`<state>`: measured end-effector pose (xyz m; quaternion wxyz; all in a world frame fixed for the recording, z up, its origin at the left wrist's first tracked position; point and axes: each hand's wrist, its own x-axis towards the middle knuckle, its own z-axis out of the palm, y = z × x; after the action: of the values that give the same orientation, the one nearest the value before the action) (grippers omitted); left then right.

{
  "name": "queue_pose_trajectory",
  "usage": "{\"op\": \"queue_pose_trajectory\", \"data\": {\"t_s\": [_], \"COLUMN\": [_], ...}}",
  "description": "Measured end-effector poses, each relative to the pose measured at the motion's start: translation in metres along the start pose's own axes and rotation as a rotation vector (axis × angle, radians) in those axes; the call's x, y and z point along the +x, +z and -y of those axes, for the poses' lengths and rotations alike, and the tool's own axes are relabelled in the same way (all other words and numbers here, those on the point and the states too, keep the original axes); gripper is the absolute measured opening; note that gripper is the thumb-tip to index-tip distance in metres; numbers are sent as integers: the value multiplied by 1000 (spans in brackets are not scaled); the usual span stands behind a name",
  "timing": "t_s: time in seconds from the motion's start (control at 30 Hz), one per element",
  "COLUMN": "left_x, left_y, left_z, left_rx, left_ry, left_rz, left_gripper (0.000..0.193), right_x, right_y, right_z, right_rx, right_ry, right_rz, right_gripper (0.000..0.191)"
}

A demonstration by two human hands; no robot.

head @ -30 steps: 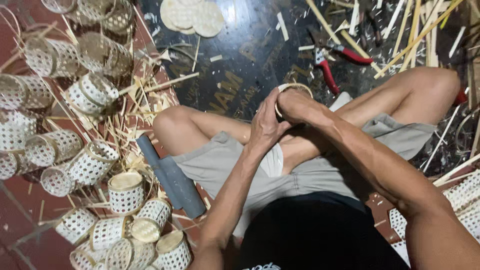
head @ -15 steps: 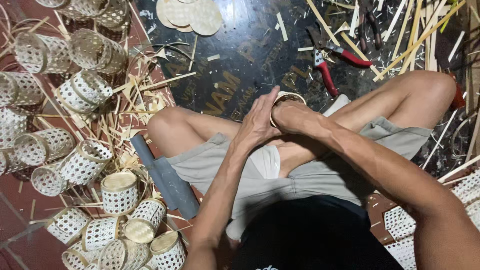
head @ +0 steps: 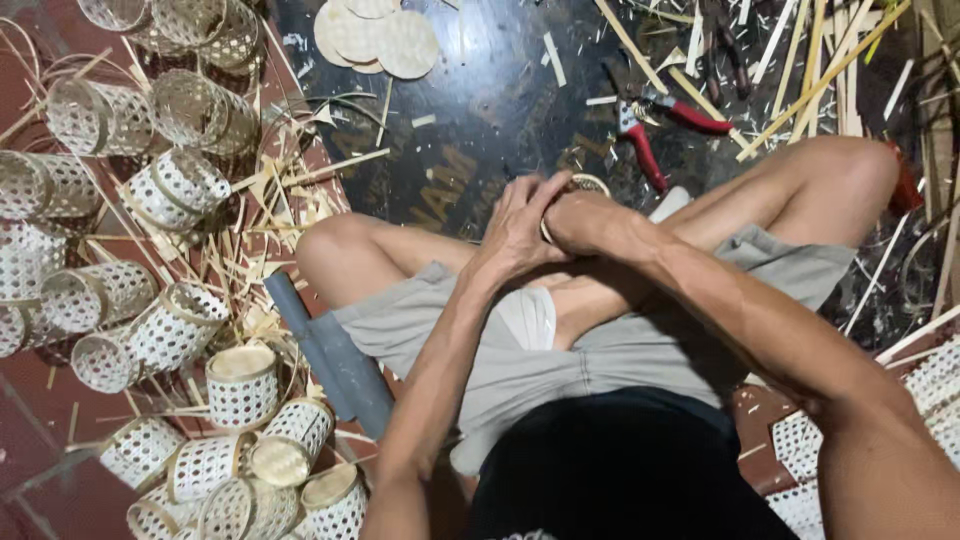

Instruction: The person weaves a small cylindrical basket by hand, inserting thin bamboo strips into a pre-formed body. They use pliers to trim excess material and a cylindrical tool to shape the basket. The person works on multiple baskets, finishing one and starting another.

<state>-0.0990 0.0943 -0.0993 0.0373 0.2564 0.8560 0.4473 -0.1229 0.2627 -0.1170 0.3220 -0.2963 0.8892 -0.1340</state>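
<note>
I sit cross-legged on the floor and both hands meet above my shins. My left hand [head: 520,225] wraps over one side of a small round woven bamboo basket [head: 590,184], of which only a curved rim strip shows. My right hand [head: 580,218] grips the same basket from the other side, fingers closed around it. Most of the basket is hidden behind the hands.
Several finished woven baskets [head: 170,335] lie piled at the left. A grey pipe [head: 330,355] rests beside my left thigh. Red-handled pruning shears [head: 650,125] lie ahead, with round woven discs [head: 385,35] further off and bamboo strips [head: 800,70] at the upper right.
The hands with the basket have stayed in place over the legs; the fingers have shifted slightly around the rim and the camera has tilted a little.
</note>
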Motion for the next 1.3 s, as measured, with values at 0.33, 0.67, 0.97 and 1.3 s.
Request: {"op": "queue_pose_trajectory", "data": {"t_s": [0.33, 0.67, 0.97, 1.3], "left_x": [-23, -37, -34, -36], "left_y": [17, 27, 31, 38], "left_z": [-23, 2, -12, -9], "left_rx": [172, 58, 1, 107], "left_ry": [-365, -359, -380, -457], "left_rz": [-95, -198, -238, -132], "left_gripper": [137, 107, 106, 79], "right_x": [-68, -53, 33, 3], "right_y": [-18, -34, 6, 1], "right_z": [-11, 19, 23, 20], "right_rx": [541, 256, 121, 153], "right_ry": [152, 21, 119, 220], "right_rz": [-674, -641, 63, -71], "right_gripper": [33, 33, 22, 18]}}
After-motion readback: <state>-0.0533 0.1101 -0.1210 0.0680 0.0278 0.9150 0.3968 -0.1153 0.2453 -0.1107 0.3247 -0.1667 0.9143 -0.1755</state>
